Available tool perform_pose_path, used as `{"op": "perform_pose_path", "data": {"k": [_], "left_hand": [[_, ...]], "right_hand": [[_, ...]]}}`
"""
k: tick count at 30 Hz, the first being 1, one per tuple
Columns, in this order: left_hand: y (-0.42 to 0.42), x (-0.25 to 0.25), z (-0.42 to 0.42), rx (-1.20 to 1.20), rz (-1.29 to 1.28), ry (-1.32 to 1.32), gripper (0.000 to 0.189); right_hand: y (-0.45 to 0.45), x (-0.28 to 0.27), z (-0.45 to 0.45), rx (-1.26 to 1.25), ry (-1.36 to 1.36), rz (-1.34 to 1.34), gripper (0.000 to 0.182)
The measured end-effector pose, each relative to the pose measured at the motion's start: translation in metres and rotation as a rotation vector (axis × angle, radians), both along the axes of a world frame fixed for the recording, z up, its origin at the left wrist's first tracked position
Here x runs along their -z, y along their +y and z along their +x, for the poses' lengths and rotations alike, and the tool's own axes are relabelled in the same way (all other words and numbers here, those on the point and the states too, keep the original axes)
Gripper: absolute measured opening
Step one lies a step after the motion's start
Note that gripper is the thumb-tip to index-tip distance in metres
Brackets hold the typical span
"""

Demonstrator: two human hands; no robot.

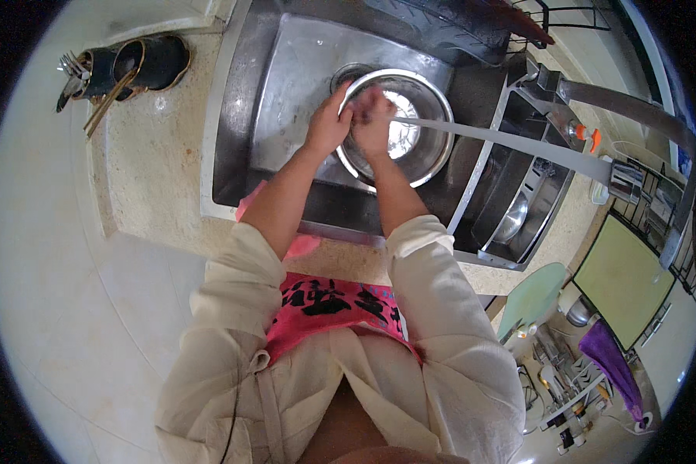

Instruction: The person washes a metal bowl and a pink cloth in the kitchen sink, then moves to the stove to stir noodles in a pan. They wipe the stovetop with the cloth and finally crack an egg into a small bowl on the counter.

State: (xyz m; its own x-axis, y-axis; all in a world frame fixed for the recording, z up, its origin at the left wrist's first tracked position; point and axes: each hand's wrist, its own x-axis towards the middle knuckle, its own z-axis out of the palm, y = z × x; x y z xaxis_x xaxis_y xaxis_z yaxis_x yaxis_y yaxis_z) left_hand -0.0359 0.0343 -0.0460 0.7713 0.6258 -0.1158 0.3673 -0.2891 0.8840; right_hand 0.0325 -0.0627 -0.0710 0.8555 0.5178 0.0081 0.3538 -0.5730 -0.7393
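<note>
A round stainless steel bowl sits in the large basin of the sink. My left hand grips the bowl's left rim, thumb toward the inside. Inside the bowl, near that rim, is my right hand, its fingers blurred by motion. Something dark reddish shows around those fingers, too blurred to name, and I cannot tell whether the hand grips it. A stream of water runs from the faucet head across to the bowl beside my right hand.
Dark utensil holders with forks and chopsticks stand on the left counter. A narrow sink compartment lies right of the basin, with a metal tray beyond. Further right are a green cutting board and a purple cloth.
</note>
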Motion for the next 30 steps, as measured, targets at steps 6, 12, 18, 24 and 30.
{"op": "perform_pose_path", "data": {"k": [6,12,18,24,30], "left_hand": [[0.008,-0.007,-0.002,-0.210,-0.477,-0.142,0.038],[0.005,-0.017,0.005,-0.367,-1.017,-0.130,0.046],[0.014,-0.016,-0.002,-0.414,-1.438,-0.264,0.036],[0.016,-0.054,0.008,-0.444,-1.061,-0.172,0.037],[0.022,-0.060,0.009,-0.164,-0.802,-0.093,0.038]], "right_hand": [[-0.081,-0.039,0.020,-0.597,0.206,-0.571,0.043],[-0.003,0.013,0.023,0.365,0.398,0.434,0.046],[0.020,-0.061,-0.026,0.435,1.343,0.795,0.045],[-0.064,-0.077,-0.009,-0.435,0.790,-0.177,0.050],[-0.054,-0.066,0.090,-0.832,-0.360,-0.741,0.050]]}}
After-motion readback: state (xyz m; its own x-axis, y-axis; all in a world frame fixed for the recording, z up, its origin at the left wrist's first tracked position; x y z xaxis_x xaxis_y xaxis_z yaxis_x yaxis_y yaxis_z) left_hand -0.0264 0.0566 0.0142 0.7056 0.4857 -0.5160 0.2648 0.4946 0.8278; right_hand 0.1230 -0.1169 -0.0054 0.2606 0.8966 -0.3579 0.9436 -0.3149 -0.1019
